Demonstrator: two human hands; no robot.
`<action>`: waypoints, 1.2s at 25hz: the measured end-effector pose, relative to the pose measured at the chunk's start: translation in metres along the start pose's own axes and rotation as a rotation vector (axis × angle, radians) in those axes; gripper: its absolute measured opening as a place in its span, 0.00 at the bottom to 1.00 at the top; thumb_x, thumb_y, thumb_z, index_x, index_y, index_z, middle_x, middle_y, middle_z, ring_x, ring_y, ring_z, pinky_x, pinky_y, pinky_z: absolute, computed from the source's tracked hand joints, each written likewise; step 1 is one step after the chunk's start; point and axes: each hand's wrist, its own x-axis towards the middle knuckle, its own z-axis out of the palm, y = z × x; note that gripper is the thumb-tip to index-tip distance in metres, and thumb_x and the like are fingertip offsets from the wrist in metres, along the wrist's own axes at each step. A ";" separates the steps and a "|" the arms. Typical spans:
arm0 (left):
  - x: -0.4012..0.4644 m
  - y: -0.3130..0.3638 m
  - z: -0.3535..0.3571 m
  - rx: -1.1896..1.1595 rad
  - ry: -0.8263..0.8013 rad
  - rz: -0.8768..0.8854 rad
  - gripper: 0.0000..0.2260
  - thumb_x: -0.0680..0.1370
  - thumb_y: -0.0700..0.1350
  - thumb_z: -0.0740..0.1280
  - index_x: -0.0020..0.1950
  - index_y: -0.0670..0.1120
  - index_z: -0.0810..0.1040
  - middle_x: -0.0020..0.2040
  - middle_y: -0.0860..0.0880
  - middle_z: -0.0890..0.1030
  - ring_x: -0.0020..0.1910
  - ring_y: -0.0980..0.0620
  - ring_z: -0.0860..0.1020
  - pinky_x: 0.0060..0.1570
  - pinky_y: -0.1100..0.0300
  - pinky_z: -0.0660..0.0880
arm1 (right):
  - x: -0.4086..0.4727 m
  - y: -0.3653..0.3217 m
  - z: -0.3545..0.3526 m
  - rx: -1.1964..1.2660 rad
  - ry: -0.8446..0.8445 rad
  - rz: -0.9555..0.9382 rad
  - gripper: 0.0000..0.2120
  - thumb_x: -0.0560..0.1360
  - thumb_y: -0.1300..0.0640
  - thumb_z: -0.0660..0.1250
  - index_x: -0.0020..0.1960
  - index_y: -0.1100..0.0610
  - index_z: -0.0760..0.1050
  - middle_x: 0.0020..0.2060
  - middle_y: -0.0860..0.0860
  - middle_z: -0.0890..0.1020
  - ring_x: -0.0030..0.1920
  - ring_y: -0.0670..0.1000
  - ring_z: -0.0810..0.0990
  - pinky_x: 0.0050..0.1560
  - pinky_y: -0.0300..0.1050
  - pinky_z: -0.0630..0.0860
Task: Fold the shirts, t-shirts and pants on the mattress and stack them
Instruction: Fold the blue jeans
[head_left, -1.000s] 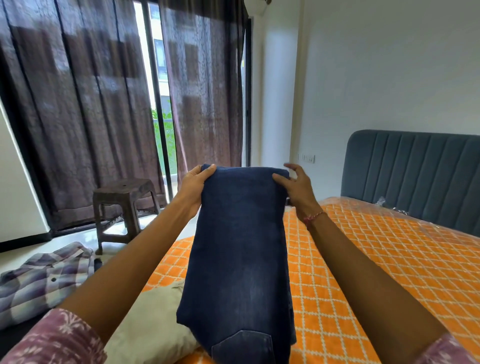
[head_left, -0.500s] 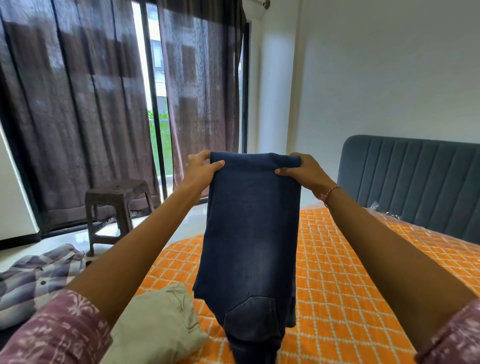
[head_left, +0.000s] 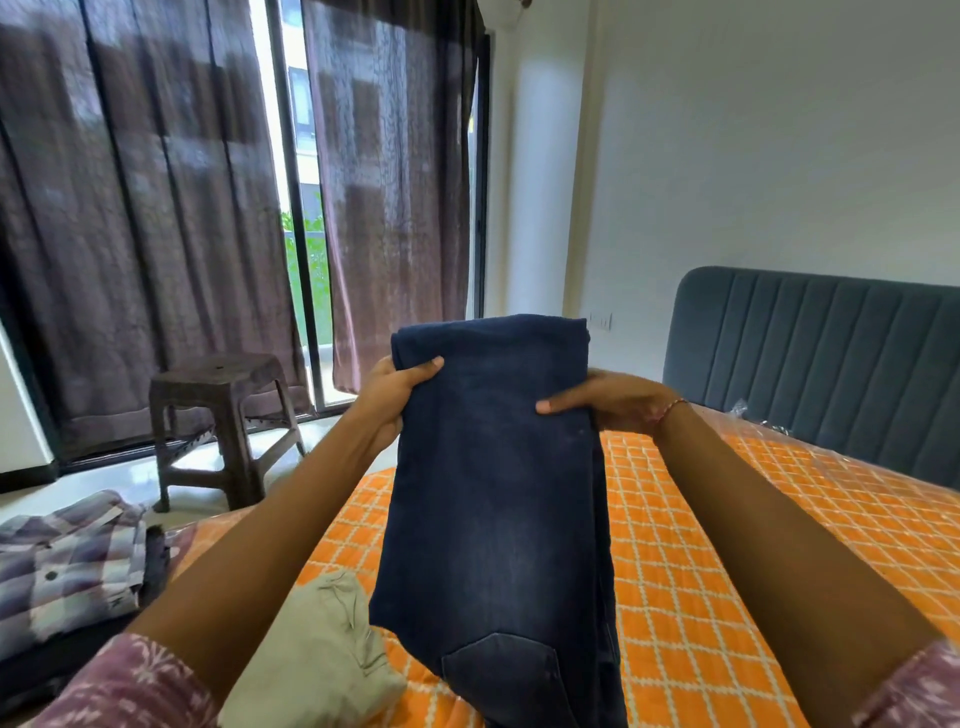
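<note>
A dark plastic stool (head_left: 223, 410) stands on the pale floor (head_left: 130, 475), to the left of the left hand and a little farther off. Behind it, brown sheer curtains (head_left: 150, 218) hang over a glass sliding door (head_left: 306, 208), above and to the left of both hands; greenery shows through the gap. A white wall (head_left: 779, 145) rises above the right hand. A grey-blue ribbed headboard (head_left: 831, 358) sits to the right of the right hand.

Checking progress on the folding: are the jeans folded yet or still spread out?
Partly folded: the jeans hang doubled over, fold at top, held up by the left hand and right hand above the mattress, not yet laid down.
</note>
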 end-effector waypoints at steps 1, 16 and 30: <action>0.006 -0.001 -0.001 0.048 0.009 -0.016 0.13 0.75 0.37 0.69 0.58 0.41 0.75 0.51 0.45 0.80 0.46 0.50 0.80 0.42 0.59 0.78 | 0.011 0.009 -0.001 -0.173 0.066 0.103 0.20 0.72 0.56 0.72 0.62 0.55 0.71 0.57 0.52 0.78 0.58 0.55 0.76 0.57 0.53 0.76; 0.032 0.007 -0.002 0.545 -0.117 0.367 0.08 0.71 0.37 0.72 0.45 0.47 0.76 0.39 0.50 0.77 0.39 0.59 0.77 0.42 0.55 0.79 | 0.063 0.032 0.000 -0.243 0.698 -0.275 0.16 0.76 0.60 0.68 0.60 0.67 0.75 0.57 0.61 0.79 0.58 0.59 0.78 0.59 0.48 0.74; -0.213 -0.307 -0.095 1.861 -0.862 0.075 0.16 0.76 0.39 0.62 0.64 0.47 0.70 0.62 0.45 0.72 0.59 0.43 0.71 0.53 0.52 0.70 | -0.074 0.346 0.181 -0.583 0.153 0.442 0.19 0.78 0.51 0.62 0.66 0.58 0.70 0.62 0.53 0.75 0.62 0.58 0.75 0.53 0.43 0.71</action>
